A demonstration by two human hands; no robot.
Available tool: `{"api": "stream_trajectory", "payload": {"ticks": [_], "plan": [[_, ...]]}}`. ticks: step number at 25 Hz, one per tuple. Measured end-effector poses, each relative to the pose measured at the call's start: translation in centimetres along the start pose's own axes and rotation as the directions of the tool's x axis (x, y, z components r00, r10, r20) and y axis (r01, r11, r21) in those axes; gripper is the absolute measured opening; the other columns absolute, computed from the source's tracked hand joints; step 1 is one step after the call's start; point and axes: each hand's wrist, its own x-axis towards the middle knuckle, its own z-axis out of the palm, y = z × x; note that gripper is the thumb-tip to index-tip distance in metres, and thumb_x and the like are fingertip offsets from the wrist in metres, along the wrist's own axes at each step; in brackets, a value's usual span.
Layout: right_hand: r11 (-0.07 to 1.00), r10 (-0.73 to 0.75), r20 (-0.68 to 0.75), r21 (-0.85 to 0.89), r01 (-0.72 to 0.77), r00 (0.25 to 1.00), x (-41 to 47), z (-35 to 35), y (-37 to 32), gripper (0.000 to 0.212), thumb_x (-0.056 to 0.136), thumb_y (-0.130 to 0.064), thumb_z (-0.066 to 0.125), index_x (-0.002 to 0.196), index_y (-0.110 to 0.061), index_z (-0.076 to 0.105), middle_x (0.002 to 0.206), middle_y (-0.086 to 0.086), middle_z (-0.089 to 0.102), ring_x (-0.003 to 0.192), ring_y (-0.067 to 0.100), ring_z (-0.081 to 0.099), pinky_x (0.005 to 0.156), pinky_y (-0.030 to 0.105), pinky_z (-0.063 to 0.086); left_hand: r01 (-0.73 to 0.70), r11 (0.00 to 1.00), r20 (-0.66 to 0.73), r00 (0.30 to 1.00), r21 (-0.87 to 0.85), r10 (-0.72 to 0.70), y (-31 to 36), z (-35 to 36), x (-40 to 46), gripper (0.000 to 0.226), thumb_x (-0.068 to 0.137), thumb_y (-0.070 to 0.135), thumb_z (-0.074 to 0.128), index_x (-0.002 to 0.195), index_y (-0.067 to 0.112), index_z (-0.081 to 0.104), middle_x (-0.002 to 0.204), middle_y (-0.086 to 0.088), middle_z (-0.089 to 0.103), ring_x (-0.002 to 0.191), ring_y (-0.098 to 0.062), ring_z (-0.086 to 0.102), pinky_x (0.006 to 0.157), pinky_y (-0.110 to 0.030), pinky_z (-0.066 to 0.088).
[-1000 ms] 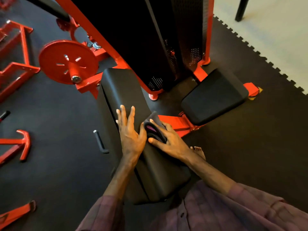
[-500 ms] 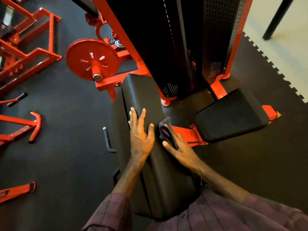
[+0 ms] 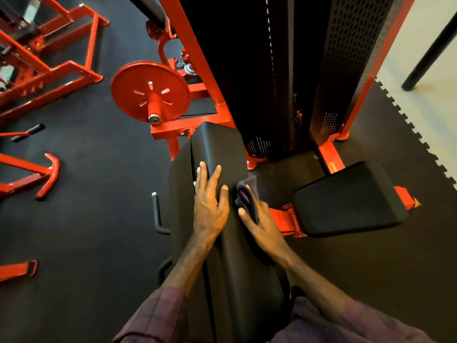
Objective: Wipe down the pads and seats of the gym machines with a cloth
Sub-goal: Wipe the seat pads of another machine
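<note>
A long black back pad (image 3: 222, 149) of a red gym machine runs from the centre toward me. My left hand (image 3: 210, 204) lies flat on its top face with straight fingers. My right hand (image 3: 262, 224) holds a dark cloth (image 3: 244, 191) with a purple fold against the pad's right side, fingers wrapped over it. A black seat pad (image 3: 346, 199) sits lower to the right, untouched.
The machine's black weight-stack housing (image 3: 284, 70) and red frame (image 3: 188, 125) rise just behind the pad. A red plate disc (image 3: 150, 90) sticks out at left. Red frames (image 3: 49, 70) and a black handle (image 3: 158, 214) stand on the dark rubber floor.
Both hands have slid a little further up the back pad, the right one carrying the cloth along its right edge. The view has tilted up toward the machine.
</note>
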Motion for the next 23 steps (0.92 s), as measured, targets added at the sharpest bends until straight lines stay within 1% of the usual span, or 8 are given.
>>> {"api": "stream_trajectory", "payload": {"ticks": [3, 6, 8, 10, 14, 16, 19, 23], "plan": [[0.998, -0.047, 0.025, 0.034, 0.046, 0.999, 1.4, -0.7, 0.2, 0.064, 0.106, -0.050, 0.057, 0.164, -0.041, 0.031, 0.152, -0.014, 0.054, 0.141, 0.005, 0.045, 0.123, 0.038, 0.035, 0.017, 1.000, -0.003, 1.000, -0.004, -0.017, 0.1, 0.1, 1.4, 0.056, 0.108, 0.023, 0.052, 0.162, 0.022, 0.039, 0.177, 0.000, 0.005, 0.163, -0.013, -0.003, 0.132, -0.057, 0.008], [0.998, -0.013, -0.073, 0.064, 0.017, 0.997, 8.4, -0.4, -0.3, 0.063, 0.102, -0.059, 0.056, 0.160, -0.039, 0.040, 0.146, -0.017, 0.061, 0.142, 0.013, 0.049, 0.121, 0.050, 0.039, -0.001, 1.000, -0.007, 1.000, 0.001, 0.001, -0.2, 0.0, 2.9, 0.057, 0.107, 0.022, 0.053, 0.162, 0.022, 0.038, 0.177, 0.001, 0.006, 0.163, -0.012, -0.001, 0.133, -0.052, 0.007], [0.995, 0.003, -0.090, 0.100, 0.006, 0.996, 11.2, -0.4, -0.6, 0.060, 0.102, -0.062, 0.054, 0.158, -0.042, 0.042, 0.144, -0.015, 0.062, 0.142, 0.013, 0.051, 0.119, 0.052, 0.041, 0.007, 1.000, -0.012, 1.000, 0.009, -0.007, -0.4, 0.0, 4.1, 0.058, 0.108, 0.022, 0.056, 0.163, 0.023, 0.037, 0.177, 0.002, 0.009, 0.162, -0.008, 0.000, 0.133, -0.049, 0.006], [0.992, 0.030, -0.092, 0.121, -0.019, 0.995, 9.8, -0.1, -0.6, 0.060, 0.102, -0.064, 0.055, 0.156, -0.041, 0.044, 0.145, -0.011, 0.059, 0.142, 0.010, 0.050, 0.119, 0.051, 0.041, 0.021, 1.000, -0.037, 0.999, -0.001, -0.021, -0.8, -0.3, 5.6, 0.061, 0.107, 0.024, 0.059, 0.163, 0.024, 0.036, 0.176, 0.005, 0.014, 0.162, -0.005, 0.004, 0.133, -0.049, 0.007], [0.982, -0.009, -0.068, 0.189, 0.022, 0.998, 5.0, -0.2, 0.0, 0.064, 0.099, -0.058, 0.057, 0.159, -0.040, 0.041, 0.146, -0.024, 0.053, 0.141, -0.006, 0.046, 0.124, 0.041, 0.037, 0.028, 0.999, -0.077, 0.997, -0.017, -0.029, -1.3, -0.2, 7.7, 0.063, 0.105, 0.027, 0.062, 0.163, 0.027, 0.037, 0.175, 0.009, 0.018, 0.161, -0.003, 0.006, 0.131, -0.055, 0.008], [0.986, -0.035, -0.044, 0.159, 0.041, 0.998, 8.5, -0.6, -0.2, 0.064, 0.099, -0.062, 0.057, 0.158, -0.044, 0.041, 0.147, -0.028, 0.052, 0.143, -0.004, 0.044, 0.124, 0.040, 0.036, 0.033, 0.999, -0.097, 0.995, -0.006, -0.033, -1.5, 0.0, 8.2, 0.064, 0.103, 0.029, 0.062, 0.162, 0.029, 0.038, 0.174, 0.011, 0.019, 0.161, -0.003, 0.008, 0.130, -0.058, 0.011], [0.991, -0.021, -0.134, 0.126, 0.038, 0.991, 16.6, -1.4, -0.8, 0.062, 0.100, -0.065, 0.055, 0.157, -0.042, 0.044, 0.150, -0.012, 0.056, 0.143, 0.007, 0.049, 0.122, 0.050, 0.039, 0.038, 0.999, -0.101, 0.994, -0.008, -0.038, -1.4, 0.0, 8.5, 0.065, 0.102, 0.027, 0.065, 0.161, 0.030, 0.039, 0.174, 0.012, 0.020, 0.161, -0.003, 0.010, 0.128, -0.061, 0.019], [0.985, 0.033, -0.141, 0.172, -0.008, 0.989, 15.8, -0.7, -1.0, 0.063, 0.096, -0.068, 0.053, 0.155, -0.048, 0.042, 0.148, -0.015, 0.051, 0.141, -0.002, 0.046, 0.122, 0.039, 0.038, 0.076, 0.997, -0.096, 0.993, 0.011, -0.074, -1.0, -0.3, 8.4, 0.068, 0.102, 0.028, 0.067, 0.162, 0.036, 0.037, 0.173, 0.020, 0.016, 0.160, -0.001, 0.006, 0.127, -0.049, 0.016]]}}
